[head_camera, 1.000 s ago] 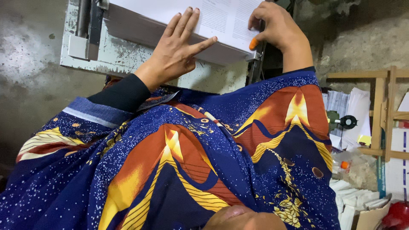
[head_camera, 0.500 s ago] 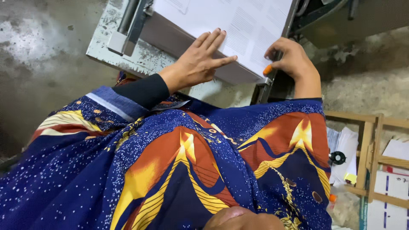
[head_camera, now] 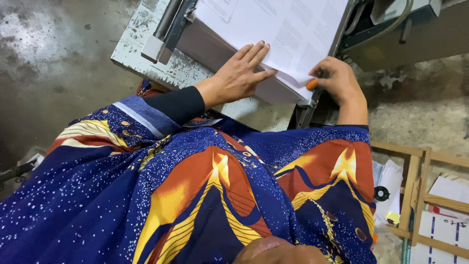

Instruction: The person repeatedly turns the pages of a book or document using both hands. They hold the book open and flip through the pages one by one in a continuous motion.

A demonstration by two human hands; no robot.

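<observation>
Your right hand (head_camera: 339, 83) curls closed at the near right corner of the paper stack (head_camera: 273, 36), its thumb and fingers pinching the lifted corner of the top sheet, with an orange finger cap (head_camera: 311, 84) showing at the pinch. Your left hand (head_camera: 239, 76) lies open and flat on the same stack, fingers spread and pointing toward that corner, holding nothing and simply pressing the sheets down.

Compared with the views 1 s and 0.5 s ago, your right hand has travelled down the right edge of the stack to its near corner, and a small fold of paper now stands up where the sheet lay flat before. Your left hand keeps the same flat pose, just beside the raised corner. By that reading, 1 sheet is being separated from the pile while the rest is held steady.

Under the stack sits a worn, paint-chipped metal table (head_camera: 146, 63), with a grey metal bar (head_camera: 168, 24) along the stack's left side. Your patterned blue and orange garment (head_camera: 195, 195) fills the foreground. A wooden frame (head_camera: 415, 195) with loose papers stands well apart at lower right.
</observation>
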